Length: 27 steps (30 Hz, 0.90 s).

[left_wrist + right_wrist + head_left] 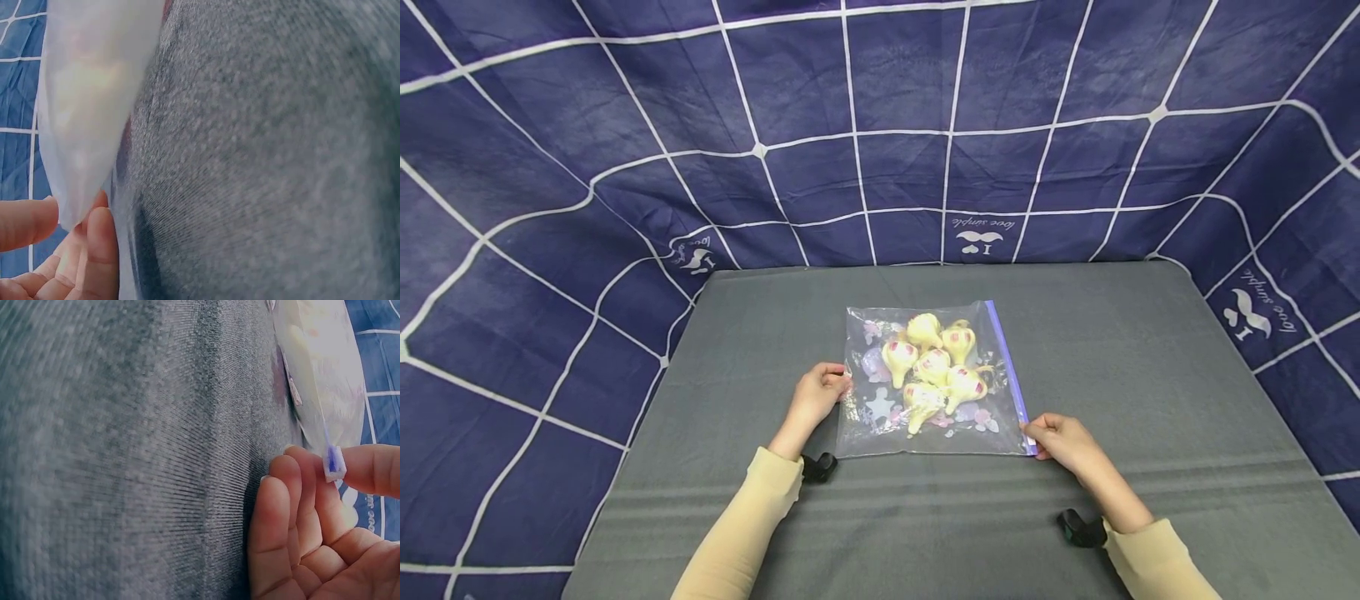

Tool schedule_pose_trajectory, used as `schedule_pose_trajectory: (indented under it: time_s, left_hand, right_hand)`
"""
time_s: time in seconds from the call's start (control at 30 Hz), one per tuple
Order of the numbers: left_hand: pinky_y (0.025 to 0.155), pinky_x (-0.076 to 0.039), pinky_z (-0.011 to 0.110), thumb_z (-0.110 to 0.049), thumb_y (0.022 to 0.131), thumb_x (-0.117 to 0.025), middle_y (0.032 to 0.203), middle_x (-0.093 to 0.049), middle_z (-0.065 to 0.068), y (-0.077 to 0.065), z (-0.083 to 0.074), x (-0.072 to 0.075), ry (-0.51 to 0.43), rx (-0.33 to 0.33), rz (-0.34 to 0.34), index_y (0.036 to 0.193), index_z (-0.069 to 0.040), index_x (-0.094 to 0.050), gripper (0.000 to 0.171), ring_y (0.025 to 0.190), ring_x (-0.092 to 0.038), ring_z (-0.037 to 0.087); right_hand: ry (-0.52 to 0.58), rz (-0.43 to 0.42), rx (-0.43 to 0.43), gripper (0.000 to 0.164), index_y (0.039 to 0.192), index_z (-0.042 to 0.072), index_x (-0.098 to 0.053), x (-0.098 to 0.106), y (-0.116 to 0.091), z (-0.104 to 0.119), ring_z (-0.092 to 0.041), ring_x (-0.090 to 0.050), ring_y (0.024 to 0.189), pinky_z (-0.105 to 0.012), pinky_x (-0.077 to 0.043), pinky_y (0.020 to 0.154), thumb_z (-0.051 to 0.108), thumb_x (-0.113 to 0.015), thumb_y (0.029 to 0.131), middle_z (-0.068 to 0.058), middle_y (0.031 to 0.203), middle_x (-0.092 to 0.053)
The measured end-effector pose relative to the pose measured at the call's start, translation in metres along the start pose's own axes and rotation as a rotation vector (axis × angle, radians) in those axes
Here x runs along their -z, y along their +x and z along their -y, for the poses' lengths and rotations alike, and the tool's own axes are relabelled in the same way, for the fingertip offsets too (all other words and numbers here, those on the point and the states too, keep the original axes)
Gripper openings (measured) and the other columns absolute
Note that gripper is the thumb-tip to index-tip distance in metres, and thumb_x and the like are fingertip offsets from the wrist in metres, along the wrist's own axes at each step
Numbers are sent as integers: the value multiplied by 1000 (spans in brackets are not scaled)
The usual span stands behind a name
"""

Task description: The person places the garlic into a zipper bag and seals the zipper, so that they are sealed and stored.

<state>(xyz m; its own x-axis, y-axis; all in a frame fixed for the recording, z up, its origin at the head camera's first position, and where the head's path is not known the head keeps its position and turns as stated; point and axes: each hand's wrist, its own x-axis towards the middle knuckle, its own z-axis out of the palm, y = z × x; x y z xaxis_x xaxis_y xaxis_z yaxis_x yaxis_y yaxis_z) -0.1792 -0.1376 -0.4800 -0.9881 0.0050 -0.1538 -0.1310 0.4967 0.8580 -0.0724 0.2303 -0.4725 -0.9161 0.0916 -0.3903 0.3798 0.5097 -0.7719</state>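
A clear zip bag with a purple zip strip down its right side lies on the grey cloth. Inside it are several pale yellow, bulb-shaped things with reddish patches; their kind is unclear. My left hand pinches the bag's left edge between thumb and fingers, and the left wrist view shows the bag bulging above the fingertips. At the near right corner, my right hand holds the white and purple slider between thumb and index finger. The other fingers curl loosely beneath.
Grey cloth covers the table. Blue fabric with white grid lines hangs behind it and on both sides. Pastel prints show on the bag. Each wrist wears a black strap piece, such as the one on the right.
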Motion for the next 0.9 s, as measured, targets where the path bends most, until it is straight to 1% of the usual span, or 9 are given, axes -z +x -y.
schedule_pose_trajectory:
  time_s: [0.13,0.2,0.3,0.4,0.57,0.63,0.7,0.8,0.9]
  left_hand:
    - [70,-57,27,-12,93,-65,98,-73,20,0,-2,3,8,-6,-35,117,4,-63,29,77,-72,18]
    - [77,-57,34,-16,93,-64,103,-73,19,-1,-3,5,44,-14,-61,118,2,-63,31,88,-73,25]
    - [86,-55,42,-19,94,-64,108,-72,18,-3,-6,8,93,-52,-107,120,1,-63,33,100,-70,31]
    - [91,-53,45,-19,94,-63,116,-68,19,-5,-12,11,133,-105,-151,123,1,-61,35,108,-66,33]
    - [93,-49,49,-20,95,-64,127,-59,20,-14,-34,11,187,-193,-196,128,0,-58,39,113,-57,37]
    - [95,-46,51,-22,95,-64,130,-57,20,-18,-46,7,220,-266,-209,129,-1,-58,41,115,-53,39]
    - [102,-42,53,-22,94,-64,133,-55,21,-22,-57,1,259,-366,-219,129,0,-57,42,122,-49,40]
    - [108,-37,56,-22,93,-65,138,-52,24,-29,-70,-12,334,-533,-229,128,2,-56,44,132,-42,44]
    - [110,-31,63,-27,93,-64,143,-47,25,-37,-78,-26,432,-642,-224,130,2,-53,48,140,-32,46]
  right_hand:
    - [0,-25,9,32,88,-5,-65,3,2,1,-7,-56,63,-21,-51,59,25,-58,96,3,68,-59]
    - [-12,-56,26,33,91,-7,-66,6,3,1,-6,-58,62,-20,-51,58,24,-58,97,2,70,-63]
    - [-66,-128,58,32,94,-7,-67,12,4,2,-4,-60,62,-20,-51,58,24,-58,96,-3,73,-70]
    - [-156,-219,92,32,96,-1,-69,18,5,8,-4,-61,66,-24,-48,64,28,-57,97,-5,80,-73]
    - [-206,-381,180,33,100,3,-70,23,10,27,-11,-64,75,-30,-46,70,33,-55,98,-9,89,-74]
    - [-189,-429,236,31,102,3,-70,19,13,38,-17,-65,79,-31,-48,71,31,-57,98,-12,91,-73]
    - [-172,-455,310,28,104,2,-69,12,16,49,-24,-67,84,-34,-50,73,28,-59,97,-14,97,-72]
    - [-177,-461,451,27,109,0,-67,-3,19,62,-34,-66,97,-46,-51,82,22,-63,94,-19,106,-68]
    - [-237,-460,586,34,118,-1,-63,-18,22,72,-40,-58,113,-55,-46,93,20,-66,91,-21,119,-63]
